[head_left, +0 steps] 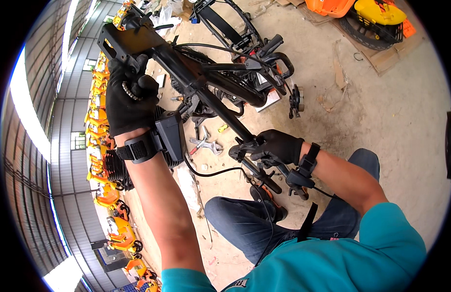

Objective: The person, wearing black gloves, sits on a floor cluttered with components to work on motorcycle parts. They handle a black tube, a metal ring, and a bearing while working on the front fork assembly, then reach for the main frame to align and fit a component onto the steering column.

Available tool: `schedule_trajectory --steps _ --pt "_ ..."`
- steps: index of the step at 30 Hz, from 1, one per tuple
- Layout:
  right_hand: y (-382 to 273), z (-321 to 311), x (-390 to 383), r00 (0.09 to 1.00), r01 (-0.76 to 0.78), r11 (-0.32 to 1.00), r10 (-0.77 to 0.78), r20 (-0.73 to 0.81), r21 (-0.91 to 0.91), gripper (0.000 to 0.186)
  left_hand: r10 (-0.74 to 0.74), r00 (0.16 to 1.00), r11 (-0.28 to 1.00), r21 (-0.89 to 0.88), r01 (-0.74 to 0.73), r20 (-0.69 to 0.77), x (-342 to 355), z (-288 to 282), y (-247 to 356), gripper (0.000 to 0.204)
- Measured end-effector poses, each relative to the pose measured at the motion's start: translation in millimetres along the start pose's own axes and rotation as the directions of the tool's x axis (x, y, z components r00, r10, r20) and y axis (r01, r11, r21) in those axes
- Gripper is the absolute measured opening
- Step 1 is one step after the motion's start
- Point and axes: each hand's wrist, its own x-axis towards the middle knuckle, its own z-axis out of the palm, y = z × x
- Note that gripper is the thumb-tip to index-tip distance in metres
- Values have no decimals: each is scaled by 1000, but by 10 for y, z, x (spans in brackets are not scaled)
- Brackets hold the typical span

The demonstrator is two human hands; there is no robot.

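My left hand (131, 95), in a black glove, is closed on a ring of small silver balls (130, 90), just below the flat bracket (126, 36) at the upper end of a black frame (181, 68). Its fingertips are partly hidden by dark parts there. My right hand (276, 146), also gloved, grips the black tube (225, 114) near its lower end, where it meets fork fittings (259, 173). Each wrist wears a dark strapped device, with black cables hanging below. Behind the tube are more black frame parts and hoses (237, 68).
Loose wrenches (211, 146) and a yellow tool (222, 128) lie on the concrete floor (386, 102). Cardboard (381, 61), a tire (366, 39) and orange body panels (325, 6) are at upper right. A long row of yellow scooters (119, 231) lines the left. My bent knees are below.
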Motion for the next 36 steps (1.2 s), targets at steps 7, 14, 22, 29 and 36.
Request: schedule_trajectory --steps 7,14,22,29,36 --pt "-136 118 -72 999 -29 993 27 19 117 29 13 1000 991 -135 -13 1 -65 84 -70 43" --pt "-214 135 36 994 102 929 -110 4 356 27 94 995 973 -211 -97 -24 176 376 -702 25" --pt "160 350 87 950 312 882 -284 -131 354 39 -268 594 419 -464 781 758 425 -40 -1013 31" --pt "115 199 33 900 430 888 -410 -146 161 74 -262 905 922 -191 338 336 11 299 -214 35" --pt "448 464 240 800 555 831 -521 -297 35 108 -275 926 920 -210 332 259 -19 363 -306 33"
